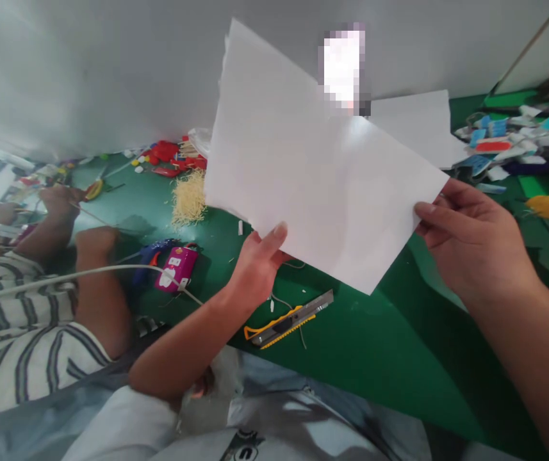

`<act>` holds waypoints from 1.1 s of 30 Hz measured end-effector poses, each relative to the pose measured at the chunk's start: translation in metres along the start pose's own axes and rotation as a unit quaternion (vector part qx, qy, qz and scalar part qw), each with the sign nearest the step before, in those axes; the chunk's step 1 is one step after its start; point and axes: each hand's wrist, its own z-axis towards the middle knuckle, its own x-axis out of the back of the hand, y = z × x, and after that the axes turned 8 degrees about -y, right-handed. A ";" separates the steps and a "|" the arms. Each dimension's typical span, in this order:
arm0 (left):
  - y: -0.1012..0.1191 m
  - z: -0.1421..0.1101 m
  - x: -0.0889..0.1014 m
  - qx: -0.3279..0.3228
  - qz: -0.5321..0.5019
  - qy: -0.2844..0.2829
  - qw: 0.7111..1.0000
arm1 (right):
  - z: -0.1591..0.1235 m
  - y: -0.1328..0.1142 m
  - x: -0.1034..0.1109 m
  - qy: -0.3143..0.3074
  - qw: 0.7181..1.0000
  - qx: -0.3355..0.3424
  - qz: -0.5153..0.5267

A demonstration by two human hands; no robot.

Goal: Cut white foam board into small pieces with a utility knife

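Observation:
A white sheet of paper (298,160), creased down its middle and ragged along the left edge, is held up above the green table. My left hand (259,259) pinches its lower edge, thumb on top. At the right corner, my right hand (471,237) grips the paper between thumb and fingers. Whether it is one sheet or a few together, I cannot tell. Below the paper lies a yellow and grey utility knife (288,320) with its blade out. Behind it, more white paper (411,128) lies at the back of the table.
A co-worker in a striped garment (19,346) sits at the left, hands on a cord. Near my left forearm lie a magenta box (177,269) and a white cable (111,267). A pile of small sticks (189,198), scissors (95,187) and a heap of scraps (509,141) lie farther back.

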 end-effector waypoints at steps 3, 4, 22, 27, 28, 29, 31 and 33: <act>-0.003 0.020 -0.019 -0.017 -0.082 0.076 0.994 | -0.001 0.001 0.000 -0.012 0.999 -0.042 -0.010; -0.003 0.024 -0.022 -0.012 -0.096 0.086 0.992 | 0.000 0.001 0.002 -0.024 0.998 -0.054 -0.012; -0.014 0.018 -0.016 0.152 -0.156 0.001 0.976 | -0.015 0.010 -0.007 -0.243 0.964 -0.097 0.051; -0.016 0.018 -0.017 0.153 -0.151 0.002 0.977 | -0.019 0.009 -0.011 -0.274 0.951 -0.127 0.066; -0.017 0.019 -0.016 0.153 -0.151 0.006 0.977 | -0.019 0.009 -0.011 -0.275 0.951 -0.126 0.070; -0.017 0.020 -0.016 0.152 -0.153 0.010 0.976 | -0.018 0.009 -0.011 -0.276 0.950 -0.122 0.076; -0.017 0.021 -0.014 0.147 -0.157 0.018 0.976 | -0.017 0.010 -0.010 -0.283 0.949 -0.109 0.089; -0.016 0.022 -0.012 0.134 -0.160 0.028 0.978 | -0.015 0.011 -0.007 -0.297 0.945 -0.097 0.099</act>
